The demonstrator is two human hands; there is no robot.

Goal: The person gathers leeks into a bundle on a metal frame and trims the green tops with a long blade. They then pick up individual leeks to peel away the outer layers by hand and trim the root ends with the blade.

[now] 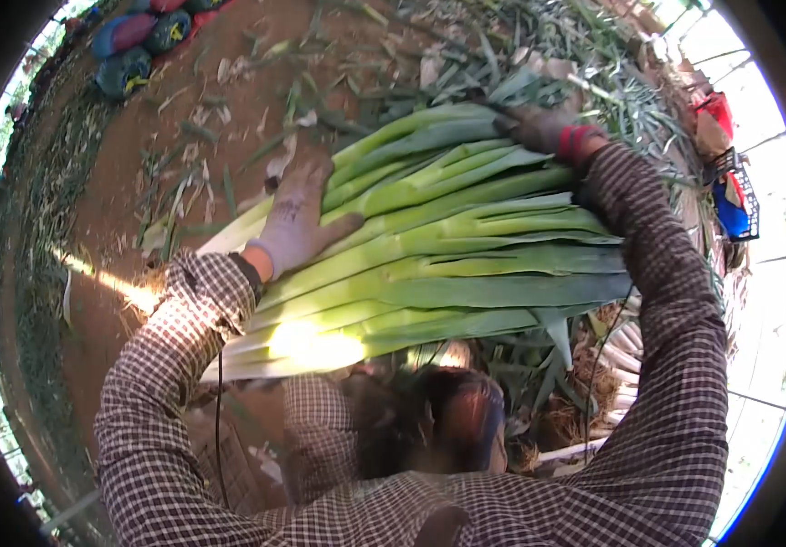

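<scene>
A thick bundle of leeks (429,246) lies across in front of me, pale stalks at the left and broad green leaves to the right. My left hand (297,214), in a grey glove, grips the far side of the stalks; its thumb rests on top and the fingertips bend over the edge out of sight. At the far right, my right hand (543,132), in a dark glove with a red cuff, is pressed round the leaf ends, fingers reaching along the far edge. My right forearm lies against the leaf tips.
More leeks with roots (621,365) lie beneath my right arm. Leaf scraps (429,64) litter the brown ground. Dark, coloured bundles (128,46) stand far left. A black crate (737,196) with blue and red things is at the right. A thin cord (220,428) hangs near my left arm.
</scene>
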